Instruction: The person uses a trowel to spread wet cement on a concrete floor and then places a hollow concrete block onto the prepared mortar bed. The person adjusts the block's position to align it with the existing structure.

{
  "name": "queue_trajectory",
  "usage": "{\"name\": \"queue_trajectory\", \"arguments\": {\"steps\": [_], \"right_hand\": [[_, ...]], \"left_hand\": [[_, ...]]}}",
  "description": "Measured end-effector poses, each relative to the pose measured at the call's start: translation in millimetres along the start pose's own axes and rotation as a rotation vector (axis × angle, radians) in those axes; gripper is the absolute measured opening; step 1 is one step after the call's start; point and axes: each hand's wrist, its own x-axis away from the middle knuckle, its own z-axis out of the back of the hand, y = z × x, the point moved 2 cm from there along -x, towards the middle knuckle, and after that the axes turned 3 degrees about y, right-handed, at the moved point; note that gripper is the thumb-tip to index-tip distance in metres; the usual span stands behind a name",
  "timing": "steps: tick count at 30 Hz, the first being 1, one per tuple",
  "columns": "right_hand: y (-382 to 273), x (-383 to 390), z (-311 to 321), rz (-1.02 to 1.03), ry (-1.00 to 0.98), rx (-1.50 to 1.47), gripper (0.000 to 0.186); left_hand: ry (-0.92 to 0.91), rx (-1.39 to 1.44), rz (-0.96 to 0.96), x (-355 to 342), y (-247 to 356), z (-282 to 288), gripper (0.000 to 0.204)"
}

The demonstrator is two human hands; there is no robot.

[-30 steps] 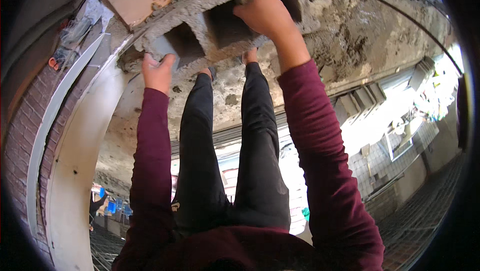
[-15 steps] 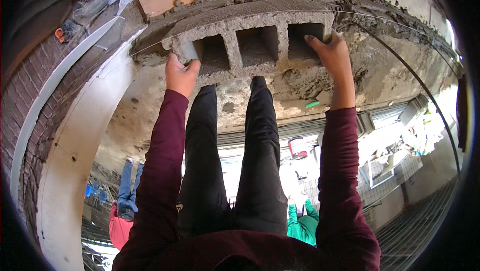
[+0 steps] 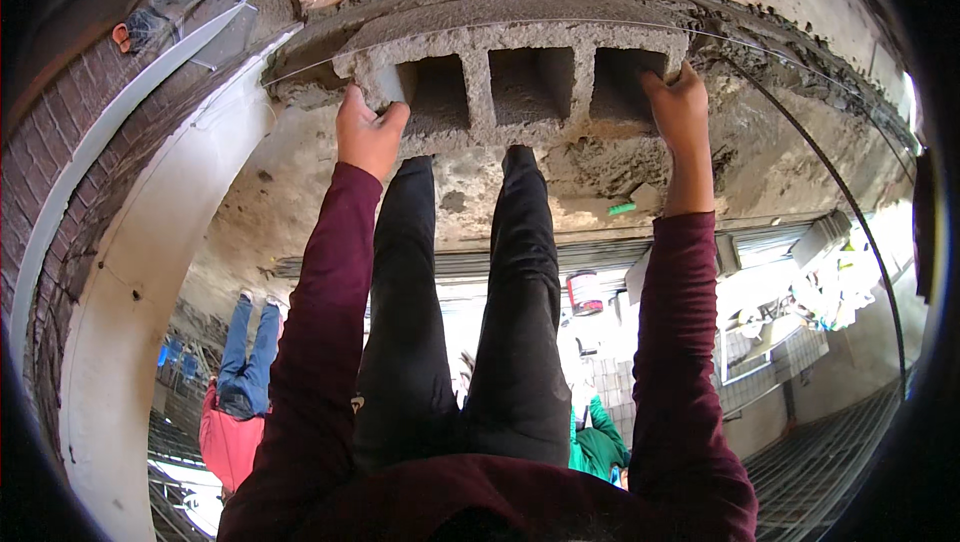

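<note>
A grey concrete block (image 3: pixel 480 92) with three hollow cells lies crosswise in front of me, its open cells facing me. My left hand (image 3: pixel 369 132) grips its left end wall, the thumb reaching toward the left cell. At the other end, my right hand (image 3: pixel 680 114) is closed round the right wall, with the thumb at the right cell's opening. A thin taut string (image 3: pixel 300 72) runs across the block's upper part. Rough wet-looking mortar (image 3: pixel 345 19) spreads along the wall base behind the block. Both hands' outer fingers are hidden by the block.
A pale curved post (image 3: pixel 150 242) and brickwork (image 3: pixel 75 142) stand at my left. A dark cable (image 3: pixel 820 137) arcs down the right side. Behind me are a person in red (image 3: pixel 230 437), a person in green (image 3: pixel 597 442) and a red-and-white bucket (image 3: pixel 584 294). A small green piece (image 3: pixel 621 209) lies nearby.
The block, still in both hands, appears slightly farther right in the view. My right thumb has shifted closer to the right wall. The whole view has moved a little.
</note>
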Motion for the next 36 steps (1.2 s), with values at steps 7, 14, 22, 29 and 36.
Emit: {"name": "queue_trajectory", "arguments": {"steps": [7, 14, 22, 29, 36], "right_hand": [[7.1, -0.3, -3.9, 0.083, 0.041, -0.069, 0.032], [21.4, -6.8, -9.3, 0.131, 0.058, -0.101, 0.031], [12.6, -4.2, -5.7, 0.175, 0.062, -0.106, 0.031], [6.4, -4.2, -6.1, 0.170, 0.046, -0.071, 0.038], [32.0, -13.9, -7.2, 0.236, 0.088, -0.047, 0.041]], "left_hand": [[-0.005, 0.094, 0.022, -1.8, -2.6, -1.3, 0.027], [-0.015, 0.078, 0.049, -0.9, -4.4, -0.7, 0.027], [-0.037, 0.064, 0.042, 0.2, 17.9, 0.9, 0.029], [-0.022, 0.011, 0.057, -6.5, -4.9, 4.1, 0.029], [-0.028, -0.026, 0.009, -3.5, 15.2, -5.3, 0.030]]}}
